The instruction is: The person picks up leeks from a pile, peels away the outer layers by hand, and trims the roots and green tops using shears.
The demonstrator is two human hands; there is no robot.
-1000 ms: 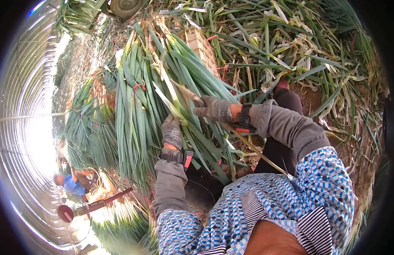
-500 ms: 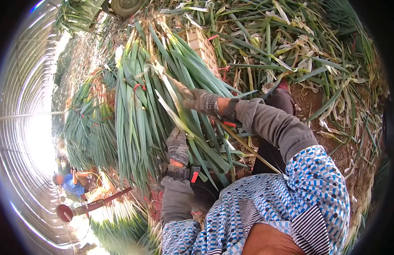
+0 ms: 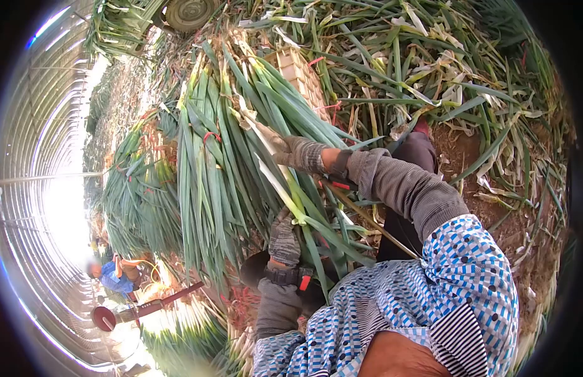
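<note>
One leek-like green onion (image 3: 294, 191) with a pale stem and green leaves lies slantwise between my hands. My right hand (image 3: 297, 152), in a dirty grey glove, is closed around its upper pale part. Below it, my left hand (image 3: 284, 237), also gloved, is closed at the point where the leaves fork; its fingertips are partly hidden behind the stalk. Beneath and beside the hands is a big pile of green onions (image 3: 206, 169), with a red tie (image 3: 211, 136) around one bunch.
A yellowish plastic crate (image 3: 297, 72) stands beyond the pile. Loose leaves and peelings (image 3: 429, 69) cover the ground at upper right. More onion bunches (image 3: 143, 188) lie left. A thin stick (image 3: 373, 226) slants by my right forearm. Another person (image 3: 118, 276) sits at far left, near a dark red pole-like object (image 3: 150, 308).
My left hand has moved right and slightly down, with the forked part of the onion. My right hand stays near the same place on the stem. The view has shifted slightly.
</note>
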